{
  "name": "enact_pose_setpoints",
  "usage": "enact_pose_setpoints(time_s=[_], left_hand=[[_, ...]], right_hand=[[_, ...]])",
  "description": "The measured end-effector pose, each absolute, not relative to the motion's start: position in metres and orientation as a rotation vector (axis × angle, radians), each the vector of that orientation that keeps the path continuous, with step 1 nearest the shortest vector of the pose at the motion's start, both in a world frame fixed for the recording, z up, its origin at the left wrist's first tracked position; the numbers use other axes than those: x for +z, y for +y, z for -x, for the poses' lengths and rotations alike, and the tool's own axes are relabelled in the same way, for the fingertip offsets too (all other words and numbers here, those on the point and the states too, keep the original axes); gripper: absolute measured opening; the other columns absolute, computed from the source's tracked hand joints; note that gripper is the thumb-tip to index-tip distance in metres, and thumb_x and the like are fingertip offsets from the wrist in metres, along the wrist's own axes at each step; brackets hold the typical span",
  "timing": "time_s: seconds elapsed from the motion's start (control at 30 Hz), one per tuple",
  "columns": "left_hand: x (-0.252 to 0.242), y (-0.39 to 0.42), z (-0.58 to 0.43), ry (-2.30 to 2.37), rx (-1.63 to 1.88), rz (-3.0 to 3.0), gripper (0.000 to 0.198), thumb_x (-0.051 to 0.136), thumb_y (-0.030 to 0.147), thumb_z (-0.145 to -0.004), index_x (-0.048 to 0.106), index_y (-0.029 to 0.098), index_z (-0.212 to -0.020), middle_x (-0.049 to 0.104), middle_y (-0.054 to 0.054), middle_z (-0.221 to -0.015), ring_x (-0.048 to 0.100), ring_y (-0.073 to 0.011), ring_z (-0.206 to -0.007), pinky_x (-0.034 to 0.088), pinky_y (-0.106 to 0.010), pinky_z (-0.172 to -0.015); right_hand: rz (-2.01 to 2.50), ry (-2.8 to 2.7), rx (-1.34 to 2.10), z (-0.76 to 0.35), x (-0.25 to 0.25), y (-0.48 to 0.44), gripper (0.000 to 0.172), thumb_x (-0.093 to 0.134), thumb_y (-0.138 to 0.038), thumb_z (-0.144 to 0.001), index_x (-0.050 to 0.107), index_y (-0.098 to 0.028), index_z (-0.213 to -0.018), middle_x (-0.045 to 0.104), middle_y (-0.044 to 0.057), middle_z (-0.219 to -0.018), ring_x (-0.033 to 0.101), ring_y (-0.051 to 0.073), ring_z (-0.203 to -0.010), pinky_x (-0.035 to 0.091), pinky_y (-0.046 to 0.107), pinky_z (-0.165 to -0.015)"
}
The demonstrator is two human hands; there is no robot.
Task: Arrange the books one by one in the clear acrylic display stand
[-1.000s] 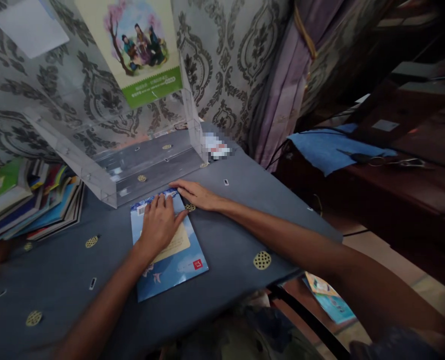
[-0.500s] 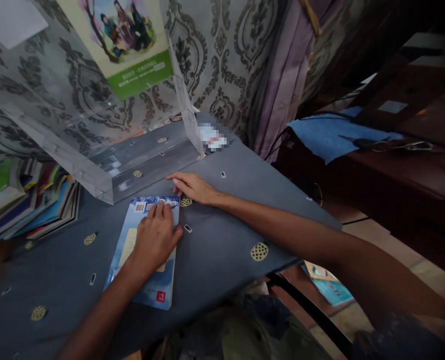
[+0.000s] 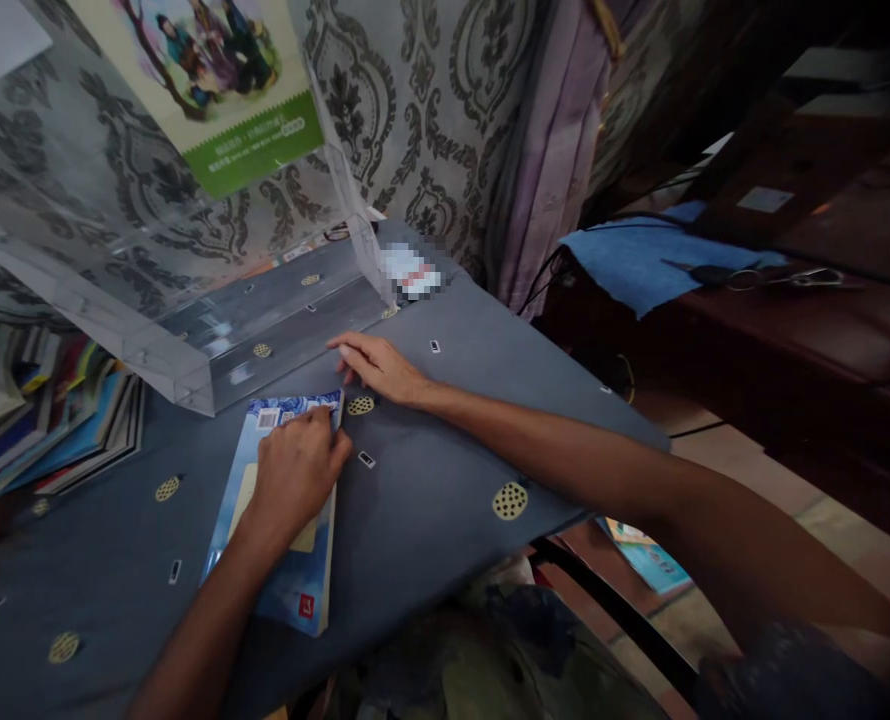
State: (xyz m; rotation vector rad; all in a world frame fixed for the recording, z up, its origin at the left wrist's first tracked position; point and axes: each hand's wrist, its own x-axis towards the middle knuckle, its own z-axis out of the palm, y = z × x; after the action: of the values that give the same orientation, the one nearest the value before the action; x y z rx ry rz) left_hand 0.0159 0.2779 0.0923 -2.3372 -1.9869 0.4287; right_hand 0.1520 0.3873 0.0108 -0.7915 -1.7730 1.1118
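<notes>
The blue book lies by the desk's front edge under the left grip, which is curled over its far corner; clasping or pressing, I cannot tell. The right grip rests flat, released, just beyond.

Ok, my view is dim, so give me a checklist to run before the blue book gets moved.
1. Left hand rests on the blue book: ok.
2. Left hand's grip on its edge: cannot tell.
3. Right hand flat on the table, beside the book: ok.
4. Book stack apart from the blue book: ok.
5. Blue book's near corner fully on the table: cannot tell.
</notes>
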Motion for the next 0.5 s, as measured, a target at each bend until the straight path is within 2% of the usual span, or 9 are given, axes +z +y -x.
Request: enact_pose_setpoints(time_s=[0.3,0.4,0.5], left_hand=[[0.101,0.288,-0.001,-1.998,0.35,2.43,0.034,0.036,0.023,-0.098,0.07,0.018,-0.092,0.074,-0.009,-0.079,0.071,-0.0268,-0.077,0.043,-0.034,-0.067],[0.099,0.287,0.001,-1.975,0.287,2.438,0.035,0.037,0.022,-0.098,0.07,0.018,-0.088,0.074,-0.009,-0.078,0.071,-0.0262,-0.074,0.044,-0.034,-0.066],[0.095,0.284,-0.001,-1.975,0.243,2.421,0.033,0.039,0.025,-0.099,0.07,0.019,-0.088,0.076,-0.01,-0.084,0.072,-0.0263,-0.076,0.046,-0.034,-0.066]], right_hand=[[0.725,-1.677,1.089,-0.153,0.013,0.383,0.03,0.037,-0.033,-0.104,0.061,-0.016,-0.115,0.065,-0.002,-0.077,0.052,0.005,-0.045,0.043,0.019,-0.05],[0.699,-1.684,1.065,-0.153,0.017,0.378,0.034,0.037,-0.039,-0.105,0.061,-0.017,-0.116,0.066,-0.002,-0.08,0.048,0.005,-0.044,0.04,0.019,-0.047],[0.67,-1.739,1.015,-0.153,0.021,0.372,0.037,0.036,-0.042,-0.105,0.061,-0.017,-0.117,0.068,-0.001,-0.081,0.05,0.007,-0.052,0.042,0.021,-0.053]])
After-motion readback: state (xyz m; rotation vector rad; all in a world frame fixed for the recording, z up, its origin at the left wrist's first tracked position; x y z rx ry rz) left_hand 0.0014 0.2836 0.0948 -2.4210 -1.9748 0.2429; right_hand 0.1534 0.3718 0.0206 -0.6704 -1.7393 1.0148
